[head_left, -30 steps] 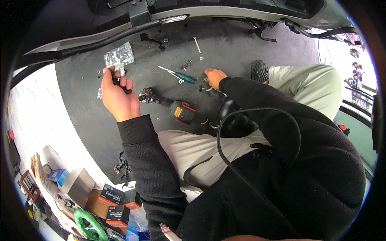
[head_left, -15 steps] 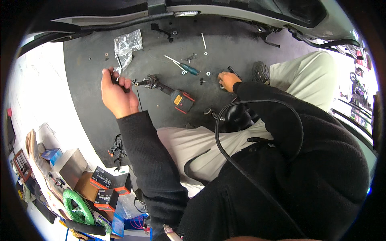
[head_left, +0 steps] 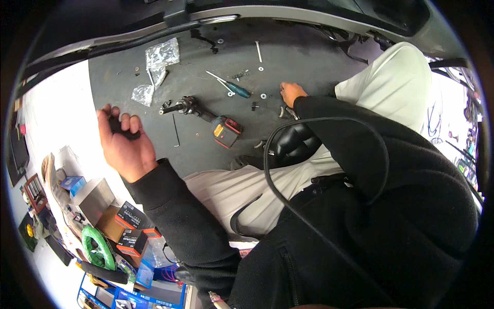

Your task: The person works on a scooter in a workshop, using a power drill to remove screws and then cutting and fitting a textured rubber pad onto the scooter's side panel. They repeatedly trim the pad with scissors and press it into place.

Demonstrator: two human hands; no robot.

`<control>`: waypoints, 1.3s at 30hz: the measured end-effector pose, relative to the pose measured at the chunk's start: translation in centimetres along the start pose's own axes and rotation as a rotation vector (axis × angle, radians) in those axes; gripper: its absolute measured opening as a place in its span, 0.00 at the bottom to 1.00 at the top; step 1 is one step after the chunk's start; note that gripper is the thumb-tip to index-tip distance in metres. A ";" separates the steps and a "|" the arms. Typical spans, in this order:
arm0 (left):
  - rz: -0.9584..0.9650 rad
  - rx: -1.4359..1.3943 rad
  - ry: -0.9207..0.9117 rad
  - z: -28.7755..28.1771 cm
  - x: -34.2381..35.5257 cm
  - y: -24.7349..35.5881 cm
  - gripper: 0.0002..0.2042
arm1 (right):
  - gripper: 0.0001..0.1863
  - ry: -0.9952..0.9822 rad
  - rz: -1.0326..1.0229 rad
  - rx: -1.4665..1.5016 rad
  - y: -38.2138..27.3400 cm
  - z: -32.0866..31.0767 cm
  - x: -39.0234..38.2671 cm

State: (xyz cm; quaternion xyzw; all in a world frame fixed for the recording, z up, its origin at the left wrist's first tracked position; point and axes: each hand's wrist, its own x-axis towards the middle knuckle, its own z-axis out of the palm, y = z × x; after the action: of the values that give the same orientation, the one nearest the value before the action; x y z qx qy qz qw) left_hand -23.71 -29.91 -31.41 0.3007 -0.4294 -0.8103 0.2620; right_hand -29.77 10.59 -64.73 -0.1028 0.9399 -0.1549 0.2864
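Holds a small black object in the curled fingers of the left hand, palm turned up, near the edge of the dark floor. Has the right hand low over the floor, near a pale washer and a padded black seat; cannot tell the state of its fingers, partly hidden in this view. Has between the hands, lying on the floor, a cordless power tool, a thin L-shaped key and a teal-handled screwdriver; farther off, a clear plastic bag.
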 end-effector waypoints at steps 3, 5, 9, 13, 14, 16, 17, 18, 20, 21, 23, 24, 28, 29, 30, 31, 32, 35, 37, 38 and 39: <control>-0.050 -0.049 -0.169 1.5 -1.6 0.6 0.09 | 0.10 0.193 0.020 0.119 2.6 0.0 0.4; -0.123 -0.074 -0.134 2.7 -2.3 0.0 0.10 | 0.09 0.307 0.023 0.122 3.4 -0.1 0.5; -0.337 -0.114 -0.058 5.4 -1.6 -3.7 0.10 | 0.10 0.243 0.158 0.163 -0.5 -3.7 0.2; -0.646 -0.117 -0.050 7.8 -1.4 -7.9 0.09 | 0.10 0.708 -0.660 0.497 -11.3 -13.9 -0.3; -0.612 -0.091 -0.111 8.2 -1.9 -8.7 0.09 | 0.10 0.741 -0.832 0.585 -13.6 -17.6 -0.2; -0.591 -0.113 -0.308 8.4 -3.6 -9.5 0.09 | 0.08 0.937 -0.924 0.486 -16.3 -25.4 1.6; -0.604 -0.077 -0.302 8.4 -4.8 -10.1 0.10 | 0.06 1.054 -0.916 0.448 -17.0 -29.3 3.3; -0.604 -0.065 -0.325 8.4 -5.8 -10.7 0.10 | 0.08 1.125 -0.812 0.398 -16.8 -32.8 4.8; -0.649 -0.038 -0.273 8.3 -7.2 -11.2 0.11 | 0.12 1.015 -0.581 0.304 -15.6 -37.4 7.4; -0.615 -0.032 -0.266 8.1 -7.7 -11.4 0.11 | 0.14 0.977 -0.526 0.178 -14.3 -38.2 8.1; -0.554 -0.012 -0.222 7.9 -7.9 -11.6 0.11 | 0.16 0.972 -0.571 0.185 -12.1 -37.6 8.5; -0.510 0.000 -0.188 7.7 -7.9 -11.7 0.11 | 0.17 0.914 -0.547 0.180 -11.0 -37.1 8.4; -0.429 0.008 -0.106 7.3 -7.5 -11.9 0.14 | 0.18 0.948 -0.662 0.244 -8.3 -35.6 7.5; -0.434 0.037 -0.111 7.2 -7.4 -11.9 0.16 | 0.17 0.925 -0.650 0.213 -8.0 -35.3 7.3; -0.435 0.043 -0.126 7.3 -7.3 -12.0 0.16 | 0.17 0.917 -0.673 0.200 -7.9 -35.2 7.3; -0.436 0.050 -0.146 7.3 -7.2 -12.2 0.16 | 0.17 0.917 -0.685 0.191 -7.8 -35.0 7.2; -0.438 0.057 -0.169 7.5 -7.1 -12.5 0.16 | 0.17 0.909 -0.683 0.177 -7.8 -34.9 7.2; -0.448 0.111 -0.206 7.9 -6.9 -13.7 0.16 | 0.16 0.921 -0.645 0.187 -8.1 -34.5 6.9; -0.475 0.093 -0.222 8.1 -6.8 -14.4 0.14 | 0.15 0.945 -0.613 0.181 -8.7 -34.6 6.1; -0.479 0.071 -0.232 8.2 -6.8 -14.6 0.13 | 0.14 1.003 -0.657 0.190 -9.3 -34.7 5.4; -0.462 0.116 -0.239 8.3 -6.9 -14.7 0.13 | 0.13 1.022 -0.653 0.198 -9.9 -34.8 4.3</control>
State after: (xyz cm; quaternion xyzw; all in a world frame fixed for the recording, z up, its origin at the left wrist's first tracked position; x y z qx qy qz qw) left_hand -27.31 -13.46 -38.42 0.3077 -0.4231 -0.8523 -0.0002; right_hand -52.14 8.25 -36.01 -0.2712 0.8593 -0.3509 -0.2546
